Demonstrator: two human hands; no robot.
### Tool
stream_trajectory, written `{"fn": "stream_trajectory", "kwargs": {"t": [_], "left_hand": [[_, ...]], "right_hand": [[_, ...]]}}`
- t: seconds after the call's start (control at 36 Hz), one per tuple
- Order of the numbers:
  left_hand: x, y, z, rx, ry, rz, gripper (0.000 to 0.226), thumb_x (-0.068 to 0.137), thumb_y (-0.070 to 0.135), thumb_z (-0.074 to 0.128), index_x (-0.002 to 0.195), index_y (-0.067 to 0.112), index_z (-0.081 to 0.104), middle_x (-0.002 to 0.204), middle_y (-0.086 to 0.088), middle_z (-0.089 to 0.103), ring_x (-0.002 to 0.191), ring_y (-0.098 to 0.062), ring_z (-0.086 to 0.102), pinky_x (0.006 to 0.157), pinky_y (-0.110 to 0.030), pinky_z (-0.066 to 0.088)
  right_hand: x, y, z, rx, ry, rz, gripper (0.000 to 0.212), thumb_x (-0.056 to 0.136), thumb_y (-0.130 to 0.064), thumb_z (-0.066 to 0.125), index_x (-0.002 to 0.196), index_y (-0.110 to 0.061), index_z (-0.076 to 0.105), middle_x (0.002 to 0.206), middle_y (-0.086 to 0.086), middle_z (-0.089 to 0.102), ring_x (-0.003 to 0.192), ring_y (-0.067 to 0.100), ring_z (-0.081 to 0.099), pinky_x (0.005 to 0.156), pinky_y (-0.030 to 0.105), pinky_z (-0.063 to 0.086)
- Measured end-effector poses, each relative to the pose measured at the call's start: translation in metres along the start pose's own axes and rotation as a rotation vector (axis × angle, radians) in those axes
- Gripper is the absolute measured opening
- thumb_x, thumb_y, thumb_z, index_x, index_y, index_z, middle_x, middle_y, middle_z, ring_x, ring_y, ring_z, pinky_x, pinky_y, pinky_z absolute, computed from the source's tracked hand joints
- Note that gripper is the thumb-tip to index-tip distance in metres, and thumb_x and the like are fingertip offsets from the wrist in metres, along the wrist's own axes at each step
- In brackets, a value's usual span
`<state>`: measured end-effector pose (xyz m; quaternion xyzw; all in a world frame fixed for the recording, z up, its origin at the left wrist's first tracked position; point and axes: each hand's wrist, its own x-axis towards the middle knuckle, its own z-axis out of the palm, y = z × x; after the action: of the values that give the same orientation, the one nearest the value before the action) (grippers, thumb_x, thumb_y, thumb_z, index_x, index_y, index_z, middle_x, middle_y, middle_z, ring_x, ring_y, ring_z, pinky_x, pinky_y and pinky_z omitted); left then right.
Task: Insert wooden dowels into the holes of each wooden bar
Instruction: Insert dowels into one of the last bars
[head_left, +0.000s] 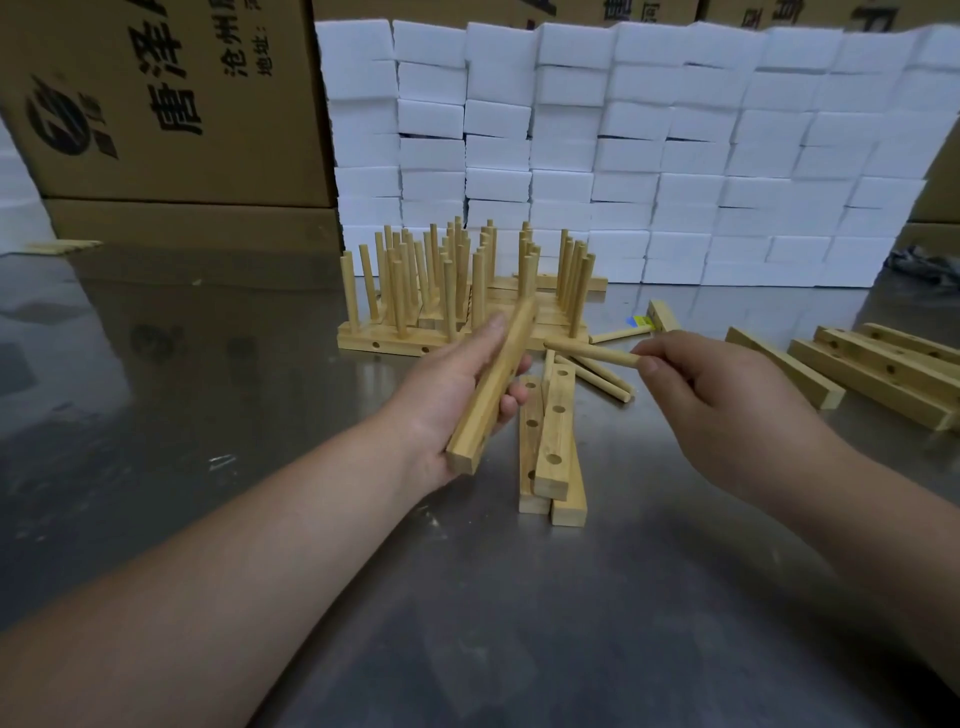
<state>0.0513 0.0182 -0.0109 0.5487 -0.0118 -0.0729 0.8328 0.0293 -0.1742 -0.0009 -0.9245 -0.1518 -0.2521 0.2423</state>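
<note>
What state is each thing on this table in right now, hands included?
left hand, grips the held bar
held bar, tilted, no dowels in it
right hand, pinches the held dowel by its end
held dowel, not yet inserted
finished bars, dowels standing upright
centre bars, stacked loosely, holes empty
right-side bars, lying piled, holes empty
loose dowels, lying on table
</note>
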Motion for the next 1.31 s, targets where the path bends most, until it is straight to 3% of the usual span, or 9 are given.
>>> {"fn": "stream_trajectory", "kwargs": {"t": [0.08, 0.19, 0.69, 0.81, 0.94, 1.06, 1.11, 1.22, 1.31], "left_hand": [[-0.002, -0.002, 0.001, -0.012, -0.070, 0.025, 0.017, 0.086, 0.019, 0.059, 0.097, 0.009, 0.065, 0.074, -0.005, 0.070, 0.052, -0.009, 0.062, 0.044, -0.017, 0.049], [-0.002, -0.003, 0.001, 0.036, -0.106, 0.070, 0.017, 0.092, 0.009, 0.050, 0.098, 0.014, 0.065, 0.075, -0.004, 0.071, 0.054, -0.011, 0.063, 0.049, -0.020, 0.053], [-0.006, -0.003, 0.000, 0.202, -0.162, 0.137, 0.028, 0.093, 0.011, 0.049, 0.100, 0.033, 0.063, 0.078, -0.004, 0.073, 0.051, -0.009, 0.058, 0.048, -0.022, 0.051], [-0.008, -0.003, -0.001, 0.234, -0.146, 0.149, 0.028, 0.092, 0.012, 0.049, 0.099, 0.035, 0.063, 0.079, -0.004, 0.073, 0.051, -0.008, 0.057, 0.048, -0.020, 0.049], [-0.010, -0.001, 0.001, 0.264, -0.133, 0.181, 0.028, 0.092, 0.009, 0.050, 0.097, 0.033, 0.063, 0.074, -0.001, 0.072, 0.051, -0.005, 0.060, 0.047, -0.017, 0.048], [-0.013, -0.002, 0.003, 0.352, -0.126, 0.221, 0.025, 0.090, 0.013, 0.055, 0.096, 0.035, 0.064, 0.074, 0.005, 0.072, 0.055, 0.000, 0.062, 0.049, -0.014, 0.047], [-0.014, -0.001, 0.003, 0.353, -0.118, 0.226, 0.024, 0.090, 0.013, 0.057, 0.095, 0.035, 0.064, 0.076, 0.005, 0.072, 0.055, 0.000, 0.062, 0.049, -0.014, 0.047], [-0.015, 0.002, 0.004, 0.359, -0.116, 0.229, 0.024, 0.089, 0.013, 0.057, 0.094, 0.035, 0.064, 0.076, 0.006, 0.072, 0.054, 0.002, 0.062, 0.048, -0.013, 0.046], [-0.016, 0.004, 0.005, 0.381, -0.125, 0.232, 0.024, 0.090, 0.011, 0.056, 0.095, 0.034, 0.064, 0.080, 0.006, 0.071, 0.054, 0.003, 0.062, 0.049, -0.013, 0.047]], "right_hand": [[-0.002, -0.002, 0.000, 0.010, 0.021, -0.021, 0.025, 0.092, -0.028, 0.042, 0.103, -0.023, 0.063, 0.057, -0.016, 0.042, 0.054, -0.003, 0.043, 0.049, 0.019, 0.023], [-0.003, -0.004, 0.000, 0.024, 0.036, -0.054, 0.029, 0.091, -0.026, 0.042, 0.108, -0.022, 0.065, 0.055, -0.018, 0.041, 0.061, -0.016, 0.044, 0.049, 0.018, 0.023], [-0.003, 0.002, -0.003, 0.043, 0.092, -0.014, 0.027, 0.092, -0.023, 0.043, 0.100, -0.016, 0.068, 0.045, -0.014, 0.044, 0.056, -0.013, 0.046, 0.046, 0.020, 0.023], [-0.004, 0.001, -0.002, -0.026, 0.058, -0.081, 0.031, 0.090, -0.026, 0.043, 0.110, -0.025, 0.067, 0.057, -0.044, 0.046, 0.061, -0.019, 0.045, 0.047, 0.018, 0.021], [-0.004, -0.001, -0.002, -0.047, 0.063, -0.140, 0.030, 0.089, -0.024, 0.046, 0.111, -0.022, 0.067, 0.062, -0.046, 0.045, 0.064, -0.019, 0.046, 0.054, 0.004, 0.033], [-0.004, -0.002, -0.004, -0.066, 0.085, -0.144, 0.030, 0.089, -0.029, 0.046, 0.108, -0.025, 0.068, 0.048, -0.020, 0.045, 0.065, -0.019, 0.045, 0.045, 0.013, 0.021], [-0.004, -0.003, -0.005, -0.066, 0.094, -0.160, 0.031, 0.088, -0.031, 0.045, 0.105, -0.023, 0.068, 0.048, -0.020, 0.037, 0.066, -0.018, 0.045, 0.047, 0.014, 0.019], [-0.005, -0.005, -0.005, -0.082, 0.103, -0.172, 0.034, 0.085, -0.034, 0.040, 0.096, -0.017, 0.068, 0.056, -0.016, 0.046, 0.056, 0.002, 0.047, 0.046, 0.022, 0.024], [-0.005, -0.005, -0.003, -0.070, 0.107, -0.145, 0.030, 0.088, -0.030, 0.044, 0.095, -0.014, 0.068, 0.058, -0.015, 0.048, 0.056, 0.003, 0.044, 0.049, 0.022, 0.030]]}}
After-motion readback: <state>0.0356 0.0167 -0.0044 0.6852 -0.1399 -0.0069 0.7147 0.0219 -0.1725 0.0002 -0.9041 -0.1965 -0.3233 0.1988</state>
